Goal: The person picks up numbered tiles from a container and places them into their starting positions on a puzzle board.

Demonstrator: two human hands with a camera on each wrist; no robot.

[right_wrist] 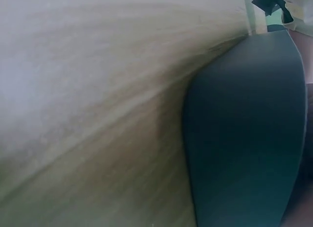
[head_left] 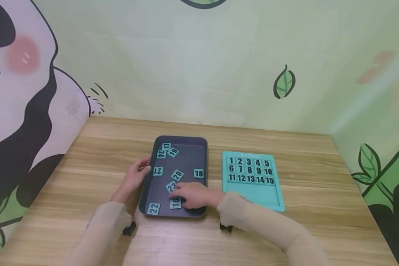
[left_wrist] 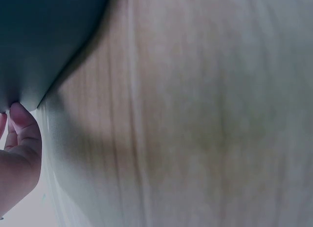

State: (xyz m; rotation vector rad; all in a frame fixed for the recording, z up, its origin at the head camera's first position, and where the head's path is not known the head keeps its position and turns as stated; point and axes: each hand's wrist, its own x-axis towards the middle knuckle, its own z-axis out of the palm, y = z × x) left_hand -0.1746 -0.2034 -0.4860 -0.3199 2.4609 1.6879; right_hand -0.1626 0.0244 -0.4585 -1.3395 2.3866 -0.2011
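A dark tray holds several loose teal number tiles. My left hand grips the tray's left edge, thumb at the rim; the left wrist view shows thumb and fingertips against the tray's wall. Inside the tray's near right part, my right hand pinches the number 16 tile, forefinger across its top and thumb at its right side. The number 23 tile lies right by the forefinger, with the number 20 tile beyond. In the right wrist view only the tray's outer wall shows clearly.
Right of the tray lies a teal number board, its upper three rows filled with tiles 1 to 15. The number 22 tile and number 18 tile sit near the tray's walls. A printed wall borders the wooden table.
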